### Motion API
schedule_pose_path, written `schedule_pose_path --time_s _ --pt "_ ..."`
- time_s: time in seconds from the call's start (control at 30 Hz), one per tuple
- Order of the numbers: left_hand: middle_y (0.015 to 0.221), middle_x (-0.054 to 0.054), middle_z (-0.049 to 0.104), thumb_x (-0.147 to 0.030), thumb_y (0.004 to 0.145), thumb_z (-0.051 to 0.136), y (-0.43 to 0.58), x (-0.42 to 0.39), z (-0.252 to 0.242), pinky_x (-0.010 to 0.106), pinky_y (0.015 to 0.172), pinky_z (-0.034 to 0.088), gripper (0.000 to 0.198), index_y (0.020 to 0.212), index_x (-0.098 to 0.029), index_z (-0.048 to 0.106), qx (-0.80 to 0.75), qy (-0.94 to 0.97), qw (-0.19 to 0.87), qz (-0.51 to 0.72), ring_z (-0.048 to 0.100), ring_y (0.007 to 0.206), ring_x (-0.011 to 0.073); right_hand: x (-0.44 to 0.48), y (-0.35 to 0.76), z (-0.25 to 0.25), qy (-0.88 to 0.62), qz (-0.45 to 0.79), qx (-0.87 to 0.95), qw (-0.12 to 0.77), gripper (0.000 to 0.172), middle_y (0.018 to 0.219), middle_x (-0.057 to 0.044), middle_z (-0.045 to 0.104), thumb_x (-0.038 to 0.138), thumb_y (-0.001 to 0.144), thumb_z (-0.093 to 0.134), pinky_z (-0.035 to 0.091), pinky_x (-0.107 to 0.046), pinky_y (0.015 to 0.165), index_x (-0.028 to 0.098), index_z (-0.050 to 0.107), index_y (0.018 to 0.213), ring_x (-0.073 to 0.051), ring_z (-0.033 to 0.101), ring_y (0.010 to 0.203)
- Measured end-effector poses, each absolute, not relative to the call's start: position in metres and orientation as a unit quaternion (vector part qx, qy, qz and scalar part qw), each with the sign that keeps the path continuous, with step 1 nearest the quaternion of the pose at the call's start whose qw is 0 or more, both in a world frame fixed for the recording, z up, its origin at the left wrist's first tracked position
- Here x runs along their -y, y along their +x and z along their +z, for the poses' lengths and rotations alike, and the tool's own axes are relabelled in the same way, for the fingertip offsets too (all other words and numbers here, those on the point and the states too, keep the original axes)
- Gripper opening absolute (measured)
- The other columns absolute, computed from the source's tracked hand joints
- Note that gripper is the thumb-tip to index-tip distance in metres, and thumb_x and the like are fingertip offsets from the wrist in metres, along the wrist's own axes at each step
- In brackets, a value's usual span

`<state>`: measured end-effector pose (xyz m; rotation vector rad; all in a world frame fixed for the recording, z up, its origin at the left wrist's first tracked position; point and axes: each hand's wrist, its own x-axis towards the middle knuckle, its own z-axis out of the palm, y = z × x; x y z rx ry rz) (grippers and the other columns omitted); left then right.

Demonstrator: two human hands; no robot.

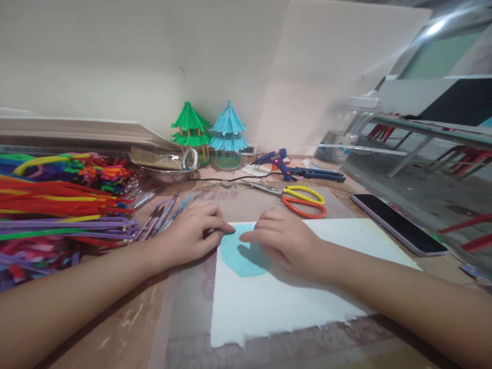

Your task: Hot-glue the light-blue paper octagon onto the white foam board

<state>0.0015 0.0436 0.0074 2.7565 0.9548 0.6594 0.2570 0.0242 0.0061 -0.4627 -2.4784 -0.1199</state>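
Note:
A light blue, many-sided flat piece (244, 259) lies on the left part of a white sheet (303, 302) with a ragged front edge. My left hand (198, 229) rests at the sheet's left edge, its index fingertip touching the blue piece's upper left edge; nothing shows in its fingers. Over the right side of the piece is my right hand (286, 241), index finger stretched left and the other fingers loosely bent, with no object visible in it. Part of the blue piece is hidden beneath this hand. Scissors (303, 200) with yellow and orange handles lie just behind the sheet.
Bundles of coloured pipe cleaners (57, 200) fill the left side, beside several pens (165, 212). A metal bowl (165, 171), green model pavilion (190, 130), blue model pavilion (228, 133) and glue gun (280, 161) stand behind. A phone (397, 223) lies right.

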Motion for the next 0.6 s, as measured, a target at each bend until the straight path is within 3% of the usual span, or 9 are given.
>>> schedule_pose_path --time_s 0.13,0.2,0.3,0.4,0.5,0.6 --pt "0.090 0.006 0.066 -0.021 0.096 0.048 0.002 -0.044 0.007 0.032 0.080 0.043 0.032 0.103 -0.021 0.079 -0.313 0.922 0.075 0.217 0.061 0.089 0.0191 -0.031 0.260 0.006 -0.184 0.005 0.928 0.324 0.024 0.097 -0.010 0.073 0.004 0.089 0.043 0.053 -0.044 0.093 0.020 0.059 0.098 -0.023 0.066 0.098" --pt "0.089 0.005 0.066 -0.021 0.095 0.048 0.002 -0.044 0.007 0.032 0.080 0.043 0.032 0.102 -0.021 0.079 -0.316 0.921 0.075 0.215 0.061 0.089 0.0189 -0.030 0.259 0.007 -0.167 0.027 0.943 0.285 0.024 0.107 -0.009 0.075 0.004 0.090 0.043 0.046 -0.054 0.108 0.021 0.057 0.098 -0.024 0.064 0.113" --pt "0.087 0.005 0.066 -0.022 0.095 0.048 0.003 -0.044 0.007 0.032 0.079 0.043 0.032 0.102 -0.021 0.079 -0.316 0.918 0.085 0.223 0.061 0.087 0.0184 -0.024 0.255 0.009 -0.154 0.064 0.955 0.246 0.022 0.118 -0.008 0.075 0.003 0.091 0.045 0.039 -0.056 0.116 0.022 0.056 0.095 -0.023 0.060 0.125" --pt "0.087 0.004 0.066 -0.024 0.096 0.048 0.002 -0.046 0.006 0.031 0.081 0.043 0.032 0.101 -0.021 0.079 -0.318 0.911 0.118 0.234 0.061 0.088 0.0179 -0.018 0.255 0.012 -0.137 0.079 0.953 0.260 0.024 0.107 -0.008 0.075 0.002 0.090 0.045 0.042 -0.052 0.115 0.022 0.056 0.097 -0.020 0.064 0.112" --pt "0.088 0.004 0.067 -0.031 0.095 0.049 0.002 -0.050 0.007 0.030 0.079 0.044 0.031 0.097 -0.020 0.078 -0.337 0.893 0.186 0.233 0.061 0.086 0.0177 -0.019 0.258 0.011 -0.126 0.053 0.937 0.320 0.021 0.087 -0.005 0.068 0.006 0.091 0.046 0.053 -0.045 0.100 0.022 0.057 0.099 -0.019 0.064 0.087" --pt "0.079 0.003 0.063 -0.039 0.096 0.045 0.002 -0.053 0.009 0.029 0.074 0.043 0.037 0.077 -0.018 0.070 -0.364 0.872 0.209 0.251 0.059 0.080 0.0181 -0.024 0.260 0.007 -0.173 0.036 0.907 0.383 0.020 0.082 -0.004 0.066 0.006 0.093 0.047 0.054 -0.037 0.084 0.022 0.059 0.096 -0.020 0.063 0.081"
